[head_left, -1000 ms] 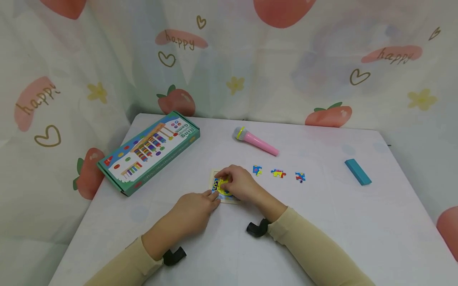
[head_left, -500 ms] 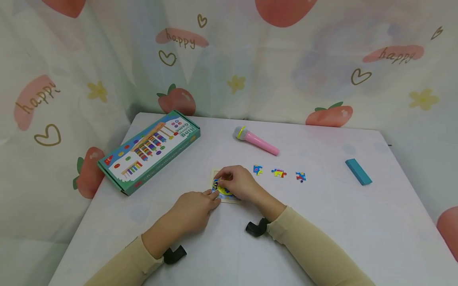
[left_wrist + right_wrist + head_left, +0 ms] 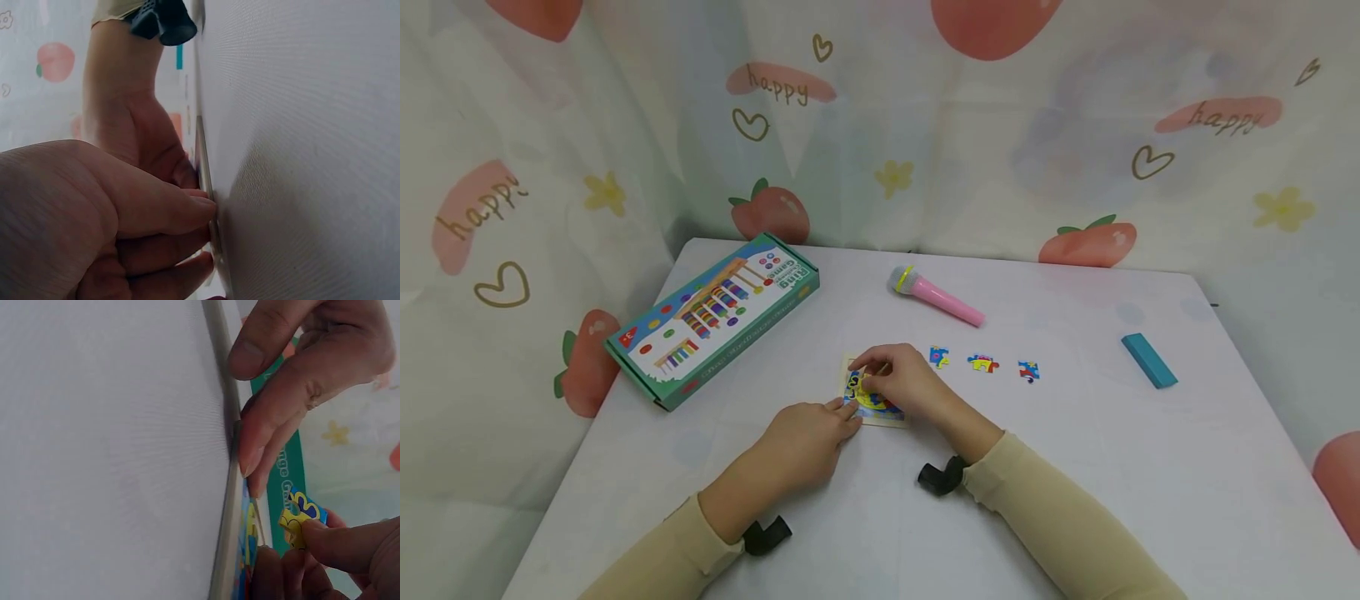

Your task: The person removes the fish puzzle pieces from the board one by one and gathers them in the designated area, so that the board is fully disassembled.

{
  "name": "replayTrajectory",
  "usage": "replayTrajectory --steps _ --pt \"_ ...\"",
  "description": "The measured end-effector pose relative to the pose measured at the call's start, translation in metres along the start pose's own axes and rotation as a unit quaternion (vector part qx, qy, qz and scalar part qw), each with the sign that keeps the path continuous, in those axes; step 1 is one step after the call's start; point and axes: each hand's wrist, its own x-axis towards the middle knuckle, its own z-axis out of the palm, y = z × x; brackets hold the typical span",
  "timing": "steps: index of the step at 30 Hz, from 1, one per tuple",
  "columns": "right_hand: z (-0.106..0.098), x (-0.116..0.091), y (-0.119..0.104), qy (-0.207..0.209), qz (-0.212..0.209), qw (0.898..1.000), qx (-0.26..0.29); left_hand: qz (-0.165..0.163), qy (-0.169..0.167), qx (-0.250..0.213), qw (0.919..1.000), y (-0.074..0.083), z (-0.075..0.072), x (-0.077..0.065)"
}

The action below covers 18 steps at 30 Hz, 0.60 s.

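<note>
A small puzzle board (image 3: 889,422) with a pale frame and a colourful picture lies flat on the white table, in front of both hands. My left hand (image 3: 808,442) rests its fingertips on the board's near left corner. Over the board, my right hand (image 3: 906,383) pinches a yellow and blue puzzle piece (image 3: 300,519) between thumb and fingers. In the right wrist view this piece is tilted and raised off the board. Part of the picture is hidden under the right hand. The left wrist view shows the left fingers (image 3: 187,212) right at the board's edge.
Three loose puzzle pieces (image 3: 982,363) lie in a row right of the board. Behind them is a pink toy microphone (image 3: 943,300). A green game box (image 3: 715,321) sits at the back left, and a teal block (image 3: 1150,361) lies far right.
My right hand has lifted and turned a little with the puzzle piece, so more of the board's lower right corner shows. The left hand has stayed in place.
</note>
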Motion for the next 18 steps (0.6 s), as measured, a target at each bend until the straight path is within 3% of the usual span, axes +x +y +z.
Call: replayTrajectory --steps 8,18 --pt "-0.026 -0.019 -0.001 0.002 0.012 1.000 -0.009 -0.010 -0.016 -0.008 0.9998 0.002 -0.003 0.000" --pt "-0.069 -0.041 0.028 0.032 0.056 0.995 -0.074 -0.013 -0.013 -0.009 0.9998 0.001 0.000 -0.001"
